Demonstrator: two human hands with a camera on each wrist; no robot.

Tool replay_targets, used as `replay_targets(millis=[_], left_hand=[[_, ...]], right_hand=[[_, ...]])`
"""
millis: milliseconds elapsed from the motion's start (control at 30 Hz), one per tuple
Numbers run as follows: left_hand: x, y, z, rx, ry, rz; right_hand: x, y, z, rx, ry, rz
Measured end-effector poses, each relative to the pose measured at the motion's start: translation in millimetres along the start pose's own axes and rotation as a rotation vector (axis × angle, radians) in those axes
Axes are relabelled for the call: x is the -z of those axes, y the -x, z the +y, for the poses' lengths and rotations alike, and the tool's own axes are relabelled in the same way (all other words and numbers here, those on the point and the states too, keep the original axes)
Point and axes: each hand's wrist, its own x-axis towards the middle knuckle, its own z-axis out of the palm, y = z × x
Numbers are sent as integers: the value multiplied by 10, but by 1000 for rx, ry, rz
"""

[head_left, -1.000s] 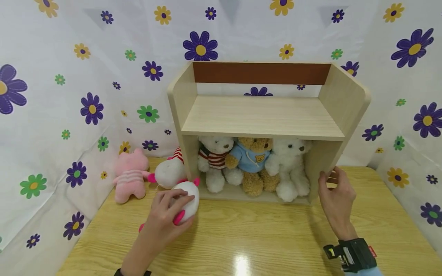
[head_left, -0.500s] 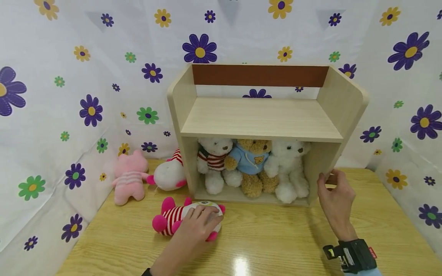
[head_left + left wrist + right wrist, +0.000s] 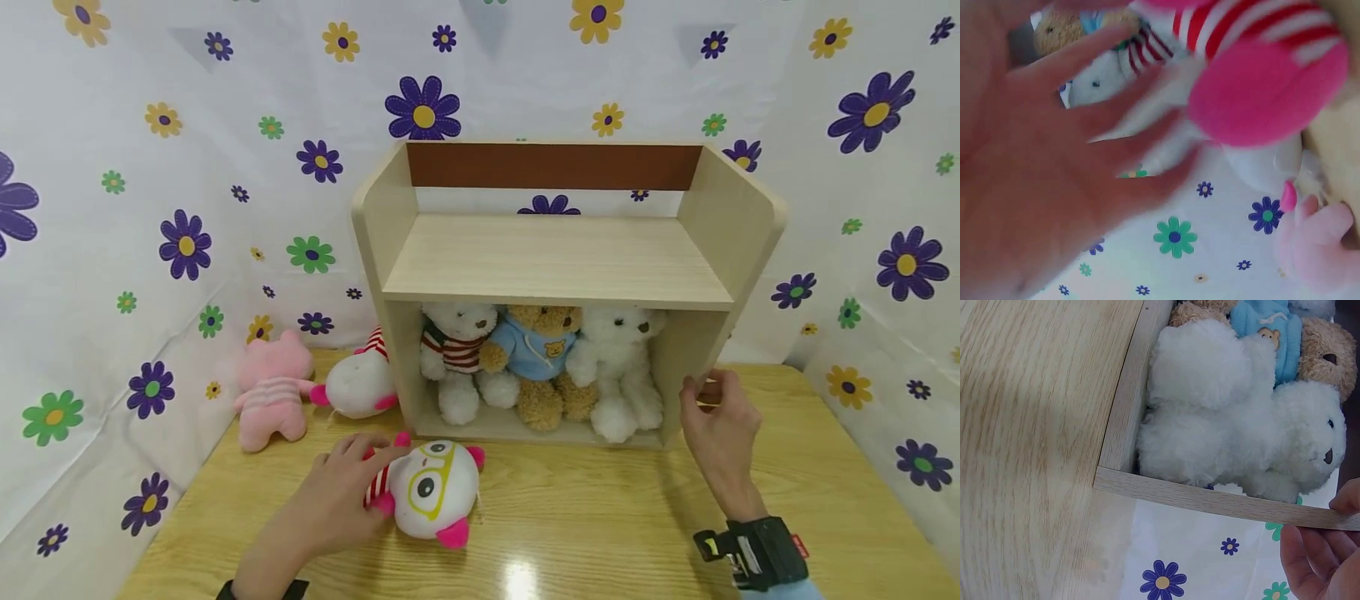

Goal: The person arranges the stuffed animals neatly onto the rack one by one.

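A plush toy with a white head, yellow glasses and a red-striped body is on the table before the shelf, its face toward the head camera. My left hand is at its body and hides part of it. In the left wrist view, spread, blurred fingers lie beside the toy's pink foot; whether they touch is unclear. My right hand pinches the front edge of the wooden shelf's right side panel between thumb and fingers.
In the lower compartment sit a striped-shirt white bear, a brown bear in a blue hoodie and a white bear. Left of the shelf are a pink plush and another white-headed plush lying on the table.
The left hand moved the glasses plush out from the shelf's left corner to its front, then shifted left toward its body. The toy's face has turned to the camera. The right hand stays put.
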Motion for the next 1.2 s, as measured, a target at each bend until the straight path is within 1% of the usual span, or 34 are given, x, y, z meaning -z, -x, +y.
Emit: replay_targets(millis=[67,133,267,333,400,500,600,700,800,867,1000,1200], left_hand=[[44,20,-58,50,-15,-119],[60,26,-100,64,-2,-197],[59,-9,-168,12,80,-255],[66,-41,-183,-3,127,-268],[61,-83,-194,-19,145,-269],[42,-131,-181,-29,119,-238],[1,-168,-172,-76,69,-205],[-41,-207,-174,-131,67,-208],[-71,-235,-196,-158,94,-244],[-88,-250,-207,-155,106,-271],[-110,-280,-221,-134,102,-315],[-93,-336,-220,-113,73,-314]], right_hand=[[-2,-1,-3,2,-5,-3],[-3,0,0,-1,-10,-7],[1,8,14,-6,0,-17],[6,13,13,-7,-4,-25],[9,16,11,-6,-9,-28],[11,16,1,-9,-19,-35],[11,5,-3,-12,-23,-44],[21,-6,4,-18,-23,-59],[23,-13,5,-21,-13,-66],[26,-12,7,-21,-9,-71],[27,-13,13,-11,-6,-77],[23,-17,15,-7,-9,-70]])
